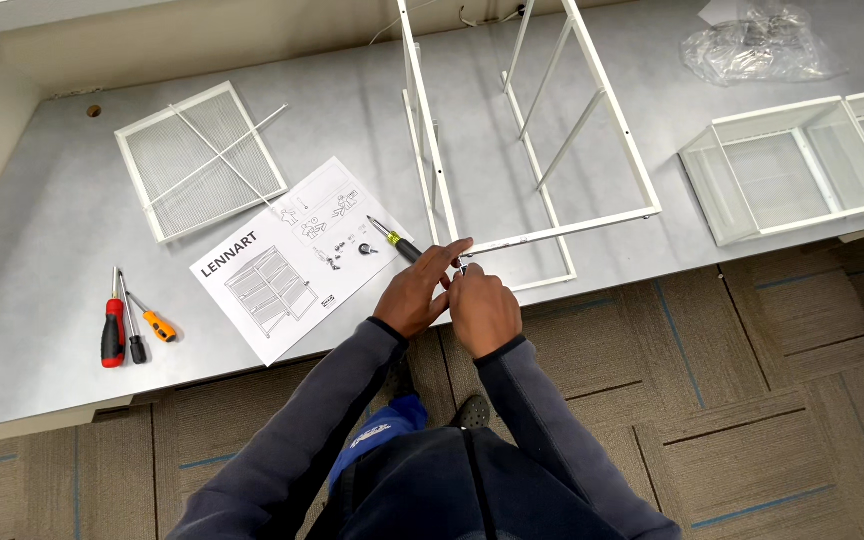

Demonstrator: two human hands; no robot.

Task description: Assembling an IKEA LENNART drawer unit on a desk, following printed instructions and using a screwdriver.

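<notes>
A white metal frame (592, 130) of thin bars stands on the grey table (42, 220), one corner near the front edge. My left hand (414, 292) pinches the frame's front bar at that corner, fingers closed on it. My right hand (484, 308) is right beside it, fingers curled at the same corner, gripping something small that I cannot make out. A screwdriver with a black and yellow handle (394, 241) lies on the table just left of my left hand, its end under my fingers.
A printed instruction sheet (292, 260) lies left of the hands. Three screwdrivers (132, 325) sit at the front left. A white mesh panel with crossed rods (202, 160) lies behind it. White wire baskets (802, 165) and a plastic bag (757, 45) are at the right.
</notes>
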